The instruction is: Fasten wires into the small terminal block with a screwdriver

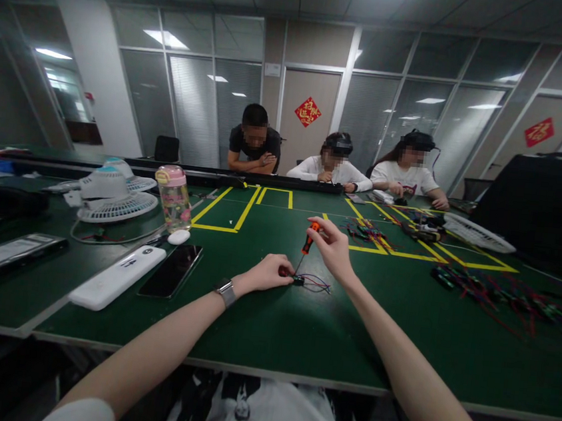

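My right hand (334,244) is closed round the orange and black handle of a screwdriver (310,238). Its thin shaft slants down so the tip meets a small dark electronic part (298,280) on the green table. My left hand (270,272) has its fingers pinched at the left side of that part, steadying it against the table; the fingers partly cover it. Thin red, blue and black wires (318,281) run out from the part to the right. Exactly where the tip sits is too small to tell.
Left of my arms are a black phone (171,270), a white phone-like device (118,277), a drink bottle (174,198) and a white fan (118,197). Bundles of wired parts (498,293) lie at right. Yellow tape (213,228) marks the green table (258,335). Several people sit or lean opposite.
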The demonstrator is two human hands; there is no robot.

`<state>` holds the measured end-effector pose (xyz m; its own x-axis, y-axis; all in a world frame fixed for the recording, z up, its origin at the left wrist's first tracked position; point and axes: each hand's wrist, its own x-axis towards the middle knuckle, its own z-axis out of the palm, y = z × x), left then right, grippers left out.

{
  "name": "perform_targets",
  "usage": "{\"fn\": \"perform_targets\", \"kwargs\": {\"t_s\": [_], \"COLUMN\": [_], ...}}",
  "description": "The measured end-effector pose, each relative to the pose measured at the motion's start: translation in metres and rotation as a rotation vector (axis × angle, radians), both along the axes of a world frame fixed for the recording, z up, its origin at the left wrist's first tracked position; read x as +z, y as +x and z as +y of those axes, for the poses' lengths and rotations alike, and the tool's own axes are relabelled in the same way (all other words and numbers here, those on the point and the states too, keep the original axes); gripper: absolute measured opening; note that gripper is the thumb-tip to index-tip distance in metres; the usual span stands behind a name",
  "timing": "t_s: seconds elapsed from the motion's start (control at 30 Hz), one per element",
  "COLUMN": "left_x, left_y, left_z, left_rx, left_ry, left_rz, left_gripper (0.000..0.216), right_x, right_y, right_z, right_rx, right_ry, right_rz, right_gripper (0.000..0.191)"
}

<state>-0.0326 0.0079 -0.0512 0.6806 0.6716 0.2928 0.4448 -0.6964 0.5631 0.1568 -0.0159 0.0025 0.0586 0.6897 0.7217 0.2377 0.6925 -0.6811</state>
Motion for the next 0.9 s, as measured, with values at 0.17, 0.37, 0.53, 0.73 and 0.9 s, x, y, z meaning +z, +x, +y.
{"fn": "perform_targets", "kwargs": {"t_s": [0.17,0.37,0.53,0.73,0.9], "left_x": [0.0020,0.0001,-0.0014,-0.0018,-0.0016], "left_y": [-0.0003,-0.0017,-0.0016,-0.0012,-0.0003], "left_z": [-0.0006,0.0005,0.0014,0.0017,0.0014], "left_rx": [0.005,0.005,0.003,0.009,0.024], "left_ry": [-0.005,-0.022,-0.005,-0.005,0.009], "left_rz": [0.020,0.017,0.023,0.025,0.026], "left_gripper": [0.014,0.016,0.017,0.017,0.015], "right_x": [-0.0018,-0.0019,-0.0004,-0.0004,0.0003], "right_y": [0.0063,0.0068,0.0041,0.0006,0.0016], "right_z": [-0.0018,-0.0013,-0.0049,-0.0069,-0.0047], "right_rx": [0.169,0.034,-0.058,0.082,-0.013], "right_ry": [-0.091,-0.075,0.012,-0.038,-0.005], "right_rz": [0.079,0.075,0.023,0.070,0.050], "right_gripper": [0.039,0.033,0.027,0.035,0.028]}}
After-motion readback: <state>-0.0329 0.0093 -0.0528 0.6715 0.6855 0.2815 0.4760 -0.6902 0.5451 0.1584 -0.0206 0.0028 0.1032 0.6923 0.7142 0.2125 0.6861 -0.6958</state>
